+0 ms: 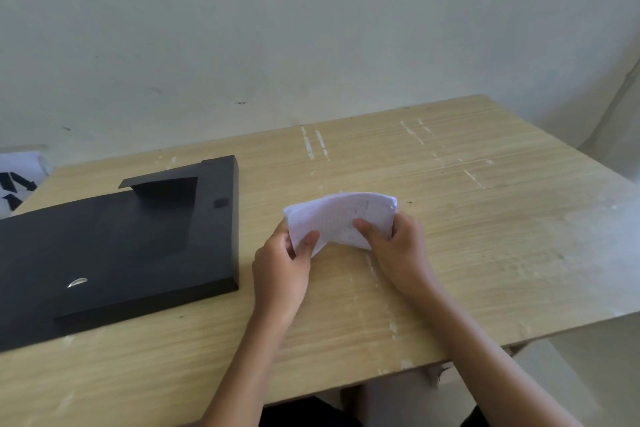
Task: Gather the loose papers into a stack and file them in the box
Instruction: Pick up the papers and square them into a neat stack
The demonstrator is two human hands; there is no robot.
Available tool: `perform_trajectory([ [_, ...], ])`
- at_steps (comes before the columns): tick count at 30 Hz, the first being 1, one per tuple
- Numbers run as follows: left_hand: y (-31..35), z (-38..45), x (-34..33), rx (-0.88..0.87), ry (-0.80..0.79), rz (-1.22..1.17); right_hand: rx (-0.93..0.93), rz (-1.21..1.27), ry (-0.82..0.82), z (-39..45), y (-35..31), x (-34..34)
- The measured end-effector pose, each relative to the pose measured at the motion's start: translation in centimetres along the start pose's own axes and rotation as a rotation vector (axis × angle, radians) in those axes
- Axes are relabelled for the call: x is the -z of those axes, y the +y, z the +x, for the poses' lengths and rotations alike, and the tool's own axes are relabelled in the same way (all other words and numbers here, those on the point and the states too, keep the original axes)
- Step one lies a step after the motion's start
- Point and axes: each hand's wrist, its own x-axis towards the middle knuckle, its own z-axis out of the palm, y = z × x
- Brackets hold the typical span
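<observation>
Print on the papers (341, 217) is too blurred to read; only faint grey lines of text show on the white sheets. How many sheets make up the stack cannot be told. Its lower edge is hidden behind both hands, and the fingers behind the sheets are out of sight. The left hand (282, 265) grasps the stack's left end, thumb on the near face, and the right hand (398, 243) grasps the right end the same way. Between them the thin, limp paper bows upward in an arch over the table (485, 218), at about the centre of the view.

At nine o'clock from the papers lies the box (114, 246), a flat matte-black file case with its lid open; its left part is cut off by the picture's edge. A recessed compartment with a raised black flap shows toward its far end, and a small curved metal piece glints near its near end; what that piece is cannot be made out.

The tabletop is pale wood-grain laminate, scuffed with whitish streaks and scratches, chipped along its near edge. Beyond it, at twelve o'clock, stands a dull, marked plaster wall (311, 28). At the far left a white thing with black marks (17, 184) is mostly cropped.
</observation>
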Motion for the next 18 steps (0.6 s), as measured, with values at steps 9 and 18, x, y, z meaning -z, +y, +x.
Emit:
perform_trajectory([
  [9, -0.3, 0.8, 0.1, -0.019, -0.049, 0.001, 0.023, -0.020, -0.031, 0.3, 0.5, 0.0],
  [18, -0.9, 1.8, 1.8, -0.059, -0.196, 0.062, 0.067, -0.007, -0.056, 0.7, 0.8, 0.5],
])
